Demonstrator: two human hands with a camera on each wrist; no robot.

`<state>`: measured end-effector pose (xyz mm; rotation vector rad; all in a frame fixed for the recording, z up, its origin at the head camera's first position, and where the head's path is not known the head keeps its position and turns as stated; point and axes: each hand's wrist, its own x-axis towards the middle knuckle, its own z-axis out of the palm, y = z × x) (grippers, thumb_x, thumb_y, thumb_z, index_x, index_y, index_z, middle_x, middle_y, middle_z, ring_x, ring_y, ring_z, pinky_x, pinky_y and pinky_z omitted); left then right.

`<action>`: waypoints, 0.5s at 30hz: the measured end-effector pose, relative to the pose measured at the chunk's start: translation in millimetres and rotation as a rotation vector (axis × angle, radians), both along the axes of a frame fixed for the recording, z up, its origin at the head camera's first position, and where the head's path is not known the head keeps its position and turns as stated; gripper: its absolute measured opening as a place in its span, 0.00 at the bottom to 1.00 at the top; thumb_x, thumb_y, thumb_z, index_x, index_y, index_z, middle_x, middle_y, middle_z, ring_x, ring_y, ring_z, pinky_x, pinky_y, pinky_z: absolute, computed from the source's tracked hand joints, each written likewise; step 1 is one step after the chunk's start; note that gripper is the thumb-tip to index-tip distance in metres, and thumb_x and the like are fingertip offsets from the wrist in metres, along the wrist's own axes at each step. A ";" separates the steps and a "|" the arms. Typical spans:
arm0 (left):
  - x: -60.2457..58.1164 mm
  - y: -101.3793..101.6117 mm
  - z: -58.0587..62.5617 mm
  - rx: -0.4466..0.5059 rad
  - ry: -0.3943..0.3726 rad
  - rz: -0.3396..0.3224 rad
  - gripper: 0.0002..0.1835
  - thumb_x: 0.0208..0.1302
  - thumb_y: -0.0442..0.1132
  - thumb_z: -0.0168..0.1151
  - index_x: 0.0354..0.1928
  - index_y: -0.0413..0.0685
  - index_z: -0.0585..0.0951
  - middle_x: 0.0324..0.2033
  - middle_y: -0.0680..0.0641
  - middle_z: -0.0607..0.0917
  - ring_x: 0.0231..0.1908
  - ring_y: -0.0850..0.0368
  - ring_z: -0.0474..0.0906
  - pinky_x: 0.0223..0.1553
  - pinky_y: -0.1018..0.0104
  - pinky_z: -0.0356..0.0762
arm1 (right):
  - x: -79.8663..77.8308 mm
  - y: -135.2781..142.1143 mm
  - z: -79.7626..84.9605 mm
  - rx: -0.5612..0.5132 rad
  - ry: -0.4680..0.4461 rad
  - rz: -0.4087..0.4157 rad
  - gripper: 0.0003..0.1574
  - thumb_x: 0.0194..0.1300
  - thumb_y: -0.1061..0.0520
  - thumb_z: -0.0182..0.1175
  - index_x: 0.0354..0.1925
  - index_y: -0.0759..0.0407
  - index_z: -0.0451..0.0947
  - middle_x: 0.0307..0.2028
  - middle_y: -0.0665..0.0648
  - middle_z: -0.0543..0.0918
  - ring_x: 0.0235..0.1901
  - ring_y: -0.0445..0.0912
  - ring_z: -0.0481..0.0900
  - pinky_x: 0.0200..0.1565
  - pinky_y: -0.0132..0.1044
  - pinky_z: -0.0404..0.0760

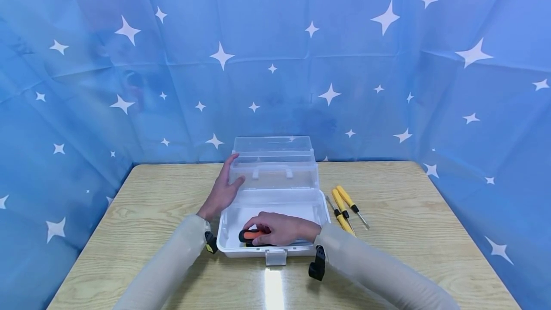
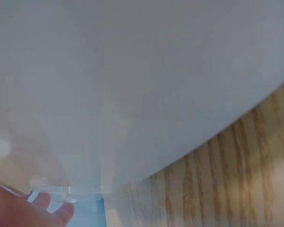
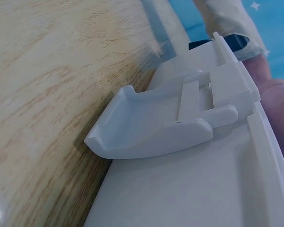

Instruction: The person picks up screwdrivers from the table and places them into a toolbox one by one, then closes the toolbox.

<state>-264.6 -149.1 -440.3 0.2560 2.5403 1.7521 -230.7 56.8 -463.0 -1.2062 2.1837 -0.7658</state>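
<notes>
A blue backdrop [image 1: 275, 23] with white stars hangs behind a wood-grain counter [image 1: 172, 185] in the head view. A white box [image 1: 241, 212] sits on the counter, just toward six o'clock from the middle of the view, its clear lid [image 1: 275, 171] raised toward twelve. At the box's ten o'clock, the left hand [image 1: 223, 191] rests against the lid's edge, thumb spread wide and fingers nearly straight. The right hand [image 1: 280, 229] reaches in from four o'clock, its fingers curled round an orange-and-black tool handle [image 1: 254, 235] inside the box, close to the front wall. Three yellow-handled screwdrivers [image 1: 344, 196] lie on the counter just beside the box, at its two to three o'clock.

In the left wrist view, the box's pale wall fills most of the frame; wood grain shows from three to six o'clock, and the left hand's fingertips at seven.

In the right wrist view, a white clasp [image 3: 151, 125] juts out from the box's front edge mid-frame. Part of the right hand shows at three o'clock; its grip is hidden there.
</notes>
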 end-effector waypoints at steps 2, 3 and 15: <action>0.0 0.1 -0.2 -0.002 0.003 0.000 0.32 0.71 0.43 0.47 0.72 0.64 0.48 0.72 0.48 0.48 0.66 0.37 0.56 0.52 0.38 0.70 | 0.2 0.0 0.3 -0.002 -0.001 -0.002 0.24 0.66 0.47 0.56 0.60 0.44 0.69 0.34 0.44 0.71 0.28 0.35 0.67 0.32 0.25 0.70; 0.1 0.1 -0.3 -0.005 0.004 0.001 0.32 0.71 0.43 0.47 0.72 0.64 0.48 0.72 0.49 0.48 0.67 0.37 0.56 0.53 0.37 0.69 | 0.2 0.0 0.4 -0.001 -0.002 -0.003 0.24 0.66 0.47 0.56 0.59 0.44 0.69 0.34 0.44 0.71 0.28 0.35 0.67 0.32 0.25 0.70; -0.1 0.2 -0.2 -0.008 -0.004 0.006 0.32 0.71 0.44 0.47 0.72 0.65 0.48 0.72 0.50 0.48 0.67 0.38 0.54 0.54 0.36 0.66 | 1.1 0.0 0.8 0.018 -0.009 -0.046 0.23 0.65 0.47 0.57 0.57 0.45 0.70 0.35 0.45 0.71 0.29 0.36 0.68 0.32 0.26 0.70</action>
